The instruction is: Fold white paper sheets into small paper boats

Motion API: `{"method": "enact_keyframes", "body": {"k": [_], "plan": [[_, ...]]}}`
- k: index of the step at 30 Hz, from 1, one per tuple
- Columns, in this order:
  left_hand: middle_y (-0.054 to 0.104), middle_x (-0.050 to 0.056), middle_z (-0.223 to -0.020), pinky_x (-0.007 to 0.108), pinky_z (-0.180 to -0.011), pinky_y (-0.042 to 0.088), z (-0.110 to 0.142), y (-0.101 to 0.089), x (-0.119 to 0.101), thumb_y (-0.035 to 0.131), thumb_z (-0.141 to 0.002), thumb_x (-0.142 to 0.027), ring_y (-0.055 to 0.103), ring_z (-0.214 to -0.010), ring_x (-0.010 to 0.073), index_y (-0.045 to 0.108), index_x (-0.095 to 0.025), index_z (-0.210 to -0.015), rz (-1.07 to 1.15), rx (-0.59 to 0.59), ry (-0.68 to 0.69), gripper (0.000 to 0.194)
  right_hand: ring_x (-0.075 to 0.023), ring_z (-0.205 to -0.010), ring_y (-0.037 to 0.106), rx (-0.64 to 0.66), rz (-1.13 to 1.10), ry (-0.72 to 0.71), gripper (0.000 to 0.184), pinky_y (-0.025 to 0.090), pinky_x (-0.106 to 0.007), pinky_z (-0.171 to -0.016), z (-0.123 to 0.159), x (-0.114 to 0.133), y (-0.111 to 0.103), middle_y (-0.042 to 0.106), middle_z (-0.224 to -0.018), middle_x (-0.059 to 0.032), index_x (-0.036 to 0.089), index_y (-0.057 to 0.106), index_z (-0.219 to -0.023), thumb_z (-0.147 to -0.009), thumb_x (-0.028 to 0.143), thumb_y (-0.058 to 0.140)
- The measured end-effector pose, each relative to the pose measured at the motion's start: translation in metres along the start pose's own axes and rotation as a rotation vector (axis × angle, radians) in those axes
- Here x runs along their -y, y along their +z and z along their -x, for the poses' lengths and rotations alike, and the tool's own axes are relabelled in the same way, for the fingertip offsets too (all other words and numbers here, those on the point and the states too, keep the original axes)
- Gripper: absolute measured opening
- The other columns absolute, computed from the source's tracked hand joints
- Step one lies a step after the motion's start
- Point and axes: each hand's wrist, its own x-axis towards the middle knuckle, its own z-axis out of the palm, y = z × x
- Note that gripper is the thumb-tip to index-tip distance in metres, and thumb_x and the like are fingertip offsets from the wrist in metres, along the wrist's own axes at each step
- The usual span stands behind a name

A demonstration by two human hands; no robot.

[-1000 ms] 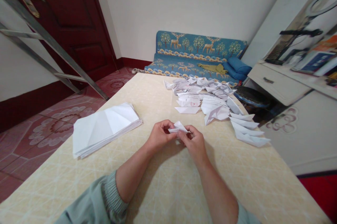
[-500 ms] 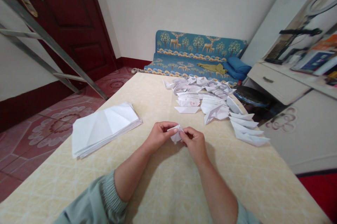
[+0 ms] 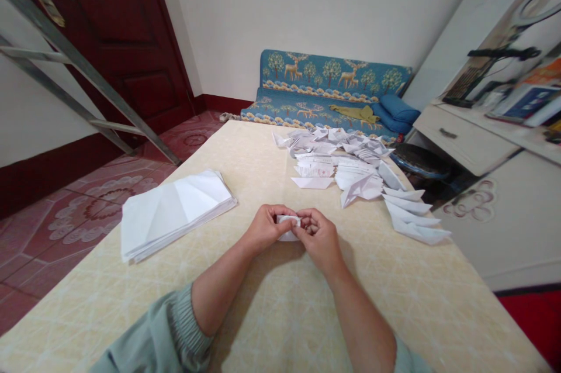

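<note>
A small piece of folded white paper (image 3: 288, 236) is held between my two hands, over the near middle of the table. My left hand (image 3: 268, 227) pinches its left side, thumb on top. My right hand (image 3: 319, 237) grips the right side with thumb and fingers, and the thumb tips nearly meet. Fingers cover much of the paper, so its full shape is hidden. To the left lies a stack of white paper sheets (image 3: 175, 212), the top one creased. Beyond my right hand, folded paper boats (image 3: 360, 189) stand in rows and heaps.
The table (image 3: 263, 314) has a pale yellow patterned cover. More folded paper boats (image 3: 416, 224) sit near its right edge. Behind it stands a blue sofa (image 3: 302, 107); a metal ladder (image 3: 87, 75) leans at left, and a dark stool (image 3: 418, 161) is at right.
The folded paper has been turned and its pointed top no longer shows. My right hand's fingers have curled round further, and both thumbs have come closer together.
</note>
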Motion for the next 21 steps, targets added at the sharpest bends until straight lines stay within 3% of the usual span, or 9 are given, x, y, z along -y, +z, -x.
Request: {"method": "enact_keyframes", "body": {"k": [5, 8, 12, 16, 21], "plan": [[0.068, 0.005, -0.073, 0.022, -0.057, 0.044, -0.004, 0.005, 0.005, 0.076, -0.059, -0.034, 0.058, -0.059, 0.012, 0.065, -0.012, -0.085, 0.213, -0.108, -0.065, 0.036, -0.0083, -0.042, 0.048, -0.069, -0.161, 0.127, 0.024, 0.037, -0.019, -0.039, -0.002, 0.003, -0.004, 0.052, -0.059, 0.004, 0.016, 0.061, -0.086, -0.068, 0.031, 0.065], [0.067, 0.005, -0.069, 0.02, -0.053, 0.041, -0.005, 0.005, 0.003, 0.077, -0.058, -0.035, 0.055, -0.055, 0.0099, 0.067, -0.01, -0.083, 0.219, -0.138, -0.088, 0.037, -0.0102, -0.045, 0.054, -0.125, -0.267, 0.135, 0.022, 0.043, -0.019, -0.043, -0.003, 0.002, -0.009, 0.057, -0.057, 0.0025, 0.016, 0.058, -0.082, -0.07, 0.034, 0.064], [0.065, 0.003, -0.061, 0.02, -0.051, 0.039, -0.004, 0.004, -0.001, 0.071, -0.065, -0.038, 0.05, -0.05, 0.008, 0.07, -0.01, -0.078, 0.183, -0.173, -0.075, 0.031, -0.0131, -0.051, 0.061, -0.041, -0.307, 0.177, 0.023, 0.047, -0.021, -0.047, -0.003, 0.002, -0.01, 0.064, -0.059, -0.0006, 0.017, 0.055, -0.08, -0.07, 0.036, 0.065], [0.063, 0.002, -0.055, 0.019, -0.048, 0.035, -0.004, 0.001, 0.0, 0.072, -0.062, -0.035, 0.047, -0.048, 0.0075, 0.069, -0.01, -0.067, 0.096, -0.266, -0.054, 0.026, -0.0115, -0.044, 0.058, 0.066, -0.225, 0.244, 0.026, 0.043, -0.018, -0.042, -0.003, 0.006, -0.006, 0.064, -0.053, -0.0016, 0.015, 0.057, -0.078, -0.07, 0.039, 0.064], [0.061, 0.002, -0.054, 0.02, -0.048, 0.034, -0.003, 0.001, 0.002, 0.071, -0.063, -0.035, 0.047, -0.048, 0.0085, 0.07, -0.009, -0.068, 0.055, -0.21, -0.068, 0.026, -0.0097, -0.034, 0.052, 0.082, -0.172, 0.211, 0.031, 0.039, -0.017, -0.036, -0.002, 0.005, -0.007, 0.059, -0.043, 0.0002, 0.015, 0.057, -0.067, -0.074, 0.045, 0.06]]}}
